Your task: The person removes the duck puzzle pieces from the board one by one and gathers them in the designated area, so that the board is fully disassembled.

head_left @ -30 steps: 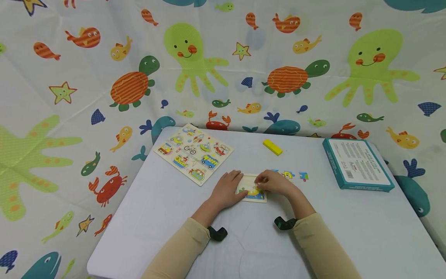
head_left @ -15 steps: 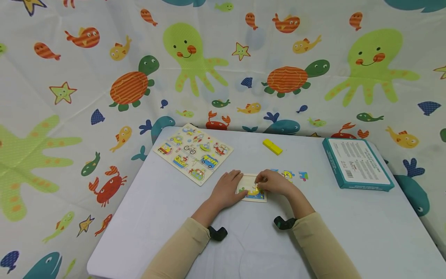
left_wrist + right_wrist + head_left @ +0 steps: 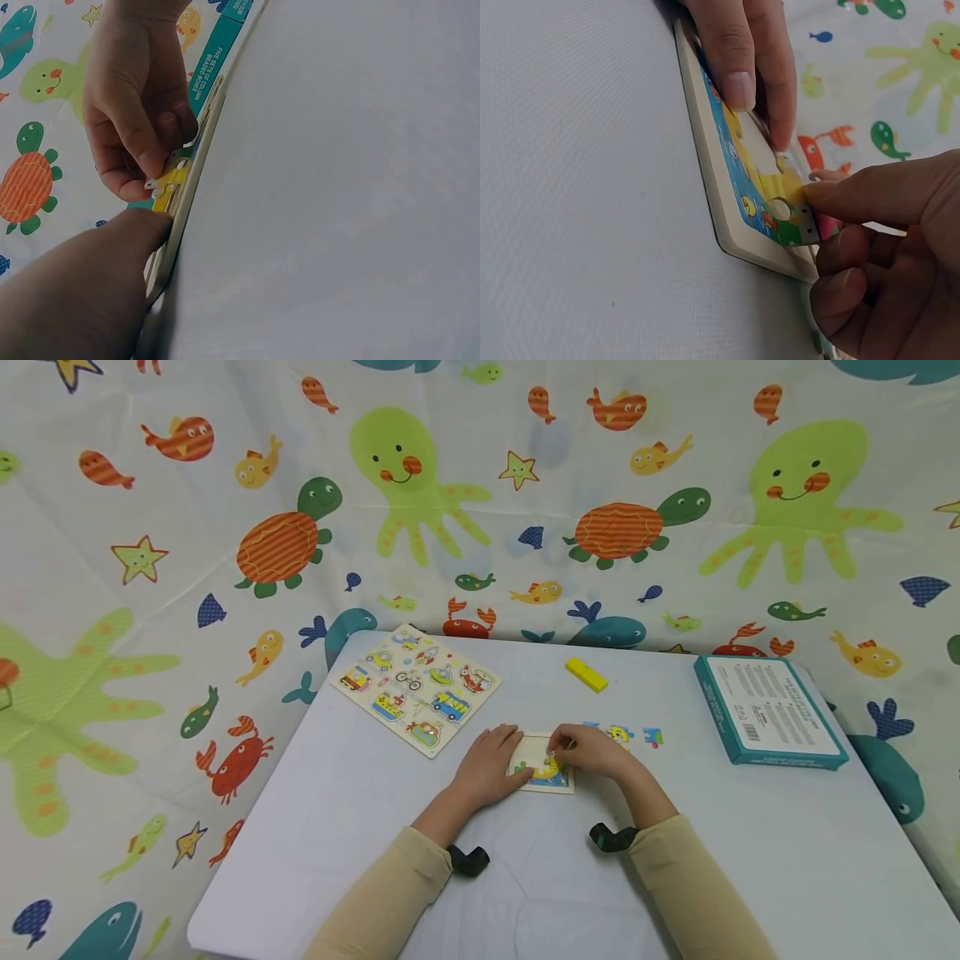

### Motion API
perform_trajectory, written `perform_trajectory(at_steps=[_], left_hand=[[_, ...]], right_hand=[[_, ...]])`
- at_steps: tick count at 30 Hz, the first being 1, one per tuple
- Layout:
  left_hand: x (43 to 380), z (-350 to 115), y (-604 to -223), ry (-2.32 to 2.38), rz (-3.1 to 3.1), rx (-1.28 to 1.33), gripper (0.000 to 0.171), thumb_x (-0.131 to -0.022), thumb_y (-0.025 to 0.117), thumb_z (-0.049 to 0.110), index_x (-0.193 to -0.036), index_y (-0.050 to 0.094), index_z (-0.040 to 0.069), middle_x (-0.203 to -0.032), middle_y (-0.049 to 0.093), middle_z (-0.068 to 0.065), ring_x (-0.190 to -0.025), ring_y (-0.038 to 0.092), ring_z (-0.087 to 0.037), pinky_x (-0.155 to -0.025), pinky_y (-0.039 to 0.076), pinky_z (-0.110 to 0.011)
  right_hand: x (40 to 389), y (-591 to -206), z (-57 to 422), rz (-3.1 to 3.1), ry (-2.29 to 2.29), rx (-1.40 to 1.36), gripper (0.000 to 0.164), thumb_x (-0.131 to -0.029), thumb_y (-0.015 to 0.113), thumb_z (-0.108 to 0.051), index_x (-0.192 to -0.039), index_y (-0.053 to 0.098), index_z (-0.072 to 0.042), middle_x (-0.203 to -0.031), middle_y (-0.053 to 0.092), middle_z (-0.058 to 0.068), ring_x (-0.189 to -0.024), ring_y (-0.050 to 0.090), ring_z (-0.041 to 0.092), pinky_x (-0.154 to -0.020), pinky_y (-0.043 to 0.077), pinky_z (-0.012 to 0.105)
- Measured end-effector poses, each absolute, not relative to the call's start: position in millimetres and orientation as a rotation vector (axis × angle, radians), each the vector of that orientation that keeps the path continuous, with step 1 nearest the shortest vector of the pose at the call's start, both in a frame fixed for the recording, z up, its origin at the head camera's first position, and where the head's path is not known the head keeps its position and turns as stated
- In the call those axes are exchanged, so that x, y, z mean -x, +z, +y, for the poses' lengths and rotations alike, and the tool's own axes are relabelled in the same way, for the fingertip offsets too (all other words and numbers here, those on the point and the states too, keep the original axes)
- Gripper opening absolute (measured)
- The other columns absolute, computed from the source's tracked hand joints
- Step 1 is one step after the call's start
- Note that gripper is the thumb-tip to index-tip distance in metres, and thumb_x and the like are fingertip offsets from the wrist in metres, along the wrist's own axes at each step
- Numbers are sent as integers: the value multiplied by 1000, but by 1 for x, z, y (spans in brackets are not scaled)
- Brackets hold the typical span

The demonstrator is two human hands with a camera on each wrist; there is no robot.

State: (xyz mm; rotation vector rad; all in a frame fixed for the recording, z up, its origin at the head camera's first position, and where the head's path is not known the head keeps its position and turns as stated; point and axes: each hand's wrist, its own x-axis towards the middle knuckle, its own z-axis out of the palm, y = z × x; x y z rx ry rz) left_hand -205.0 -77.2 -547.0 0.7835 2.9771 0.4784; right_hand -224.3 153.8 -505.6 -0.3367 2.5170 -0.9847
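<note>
A small wooden jigsaw puzzle board (image 3: 534, 748), pale-framed with a yellow and blue picture partly filled in, lies on the white table. My left hand (image 3: 487, 768) rests on its left side, thumb pressing the picture and fingers stretched along the edge. At the board's right side my right hand (image 3: 592, 752) pinches a jigsaw piece (image 3: 804, 219) between thumb and fingers. In the right wrist view that piece, with green, yellow and pink parts, sits tilted at the board's corner. Whether it lies fully in the tray is hidden by the fingers. Loose puzzle pieces (image 3: 653, 738) lie just beyond the right hand.
A larger vehicle picture board (image 3: 417, 692) lies at the table's back left. A yellow block (image 3: 587, 675) sits near the back edge. At the right stands a flat teal box (image 3: 776, 710) with a white printed face. A sea-animal cloth (image 3: 450, 527) hangs behind.
My right fingers shift slightly over the board, and more yellow shows beneath them. The left hand stays in place on the board.
</note>
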Motion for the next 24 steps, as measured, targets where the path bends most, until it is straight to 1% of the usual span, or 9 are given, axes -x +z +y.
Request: perform_trajectory(at_steps=[5, 7, 9, 11, 13, 15, 19, 21, 24], left_hand=[[205, -78, -548, 495, 2983, -808, 73, -94, 54, 58, -150, 42, 14, -155, 40, -5, -148, 32, -23, -124, 24, -44], [206, -79, -549, 532, 2982, -852, 68, -95, 54, 57, -149, 45, 17, -154, 42, -4, -148, 32, -24, -123, 25, -46], [207, -80, -550, 577, 2961, -939, 58, -97, 53, 54, -145, 51, 22, -153, 43, -3, -148, 31, -25, -122, 26, -48], [207, -81, -551, 622, 2916, -1050, 46, -98, 52, 51, -139, 58, 29, -153, 44, -1, -149, 30, -26, -122, 26, -50], [207, -83, -551, 631, 2859, -1158, 38, -100, 50, 50, -134, 61, 38, -154, 43, 1, -149, 29, -27, -122, 25, -52], [207, -84, -551, 582, 2806, -1233, 36, -100, 47, 53, -134, 58, 47, -157, 39, 3, -151, 25, -29, -122, 22, -55], [205, -85, -551, 424, 2748, -1306, 40, -99, 39, 63, -138, 42, 60, -163, 28, 6, -153, 15, -32, -122, 15, -59], [203, -85, -550, 377, 2732, -1316, 41, -98, 36, 66, -139, 37, 62, -164, 24, 7, -154, 11, -33, -122, 13, -60], [202, -84, -548, 356, 2722, -1311, 42, -97, 36, 67, -139, 37, 62, -164, 22, 7, -154, 9, -33, -123, 11, -59]], right_hand=[[224, -505, 155, 2519, -980, 353, 3, -94, 65, -19, -98, 65, -18, -92, 62, 1, -80, 54, 19, -66, 45, 29], [224, -505, 155, 2520, -980, 356, 3, -94, 65, -19, -98, 65, -18, -91, 62, 1, -80, 54, 19, -66, 45, 28], [224, -505, 155, 2522, -973, 364, 4, -94, 64, -18, -98, 65, -18, -91, 62, 1, -78, 54, 18, -65, 45, 28], [223, -504, 154, 2522, -971, 367, 4, -95, 64, -17, -98, 65, -17, -90, 63, 1, -76, 54, 18, -64, 45, 28], [223, -504, 154, 2524, -965, 369, 4, -95, 63, -16, -98, 65, -17, -90, 63, 1, -75, 54, 17, -63, 46, 28], [223, -504, 154, 2529, -955, 373, 5, -95, 63, -16, -99, 66, -17, -91, 64, 0, -74, 54, 17, -63, 45, 28], [224, -504, 153, 2544, -930, 381, 5, -96, 62, -17, -99, 66, -17, -92, 64, -1, -79, 54, 17, -67, 45, 28], [224, -504, 153, 2547, -926, 386, 5, -96, 62, -17, -99, 66, -17, -92, 64, -1, -81, 54, 17, -68, 45, 28], [225, -504, 154, 2538, -928, 392, 5, -96, 62, -17, -99, 66, -16, -92, 64, 0, -81, 54, 18, -68, 45, 29]])
